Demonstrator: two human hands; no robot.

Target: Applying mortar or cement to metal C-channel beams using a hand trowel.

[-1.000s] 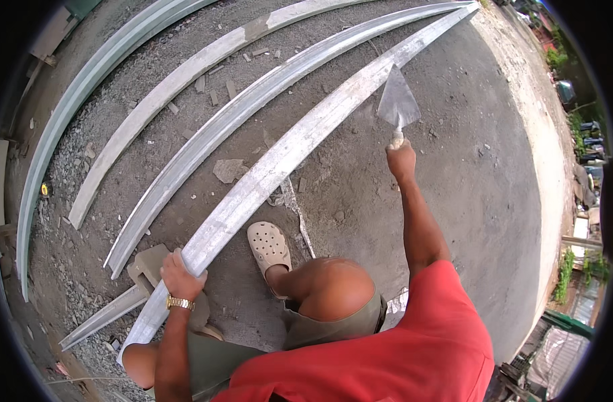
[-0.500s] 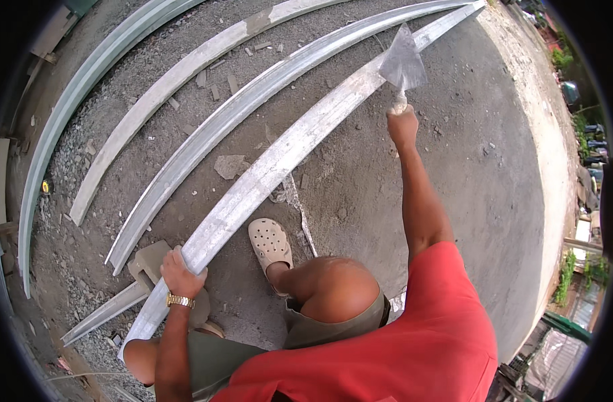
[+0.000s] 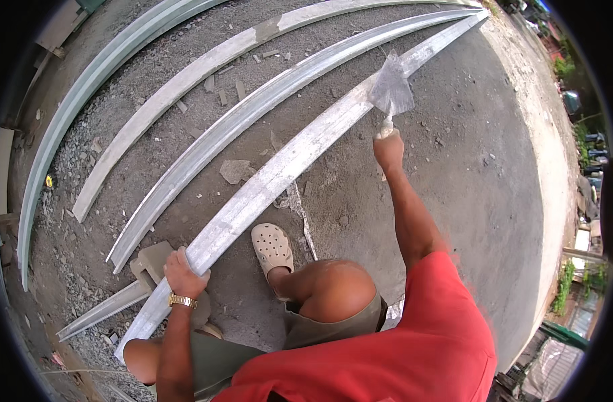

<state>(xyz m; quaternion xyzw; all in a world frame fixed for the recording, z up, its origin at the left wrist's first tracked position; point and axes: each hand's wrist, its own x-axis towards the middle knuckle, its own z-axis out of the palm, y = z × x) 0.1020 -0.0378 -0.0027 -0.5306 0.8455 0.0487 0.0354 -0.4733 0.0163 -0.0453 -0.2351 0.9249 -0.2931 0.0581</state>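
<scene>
A long pale metal channel (image 3: 279,173) runs from beside my left knee up to the far right. My left hand (image 3: 184,273), with a gold watch on its wrist, is wrapped round its near end. In my right hand (image 3: 389,150) is the handle of a pointed trowel (image 3: 391,87). The trowel's grey triangular blade lies over the channel's far half, slightly blurred; whether it presses on the metal I cannot tell. Under the near end, next to my left hand, sits a concrete block (image 3: 153,260), partly hidden by the hand and channel.
Beyond lie another metal channel (image 3: 253,107), a dusty pale strip (image 3: 179,94) and a greenish channel (image 3: 72,114). A short metal piece (image 3: 105,309) rests by the block. Flat stone (image 3: 235,171) and small chips litter the ground. My foot in a beige clog (image 3: 271,246) stands close to the channel.
My right hand and the trowel have moved a little left and nearer to me along the channel. My left hand keeps its grip at the near end.
</scene>
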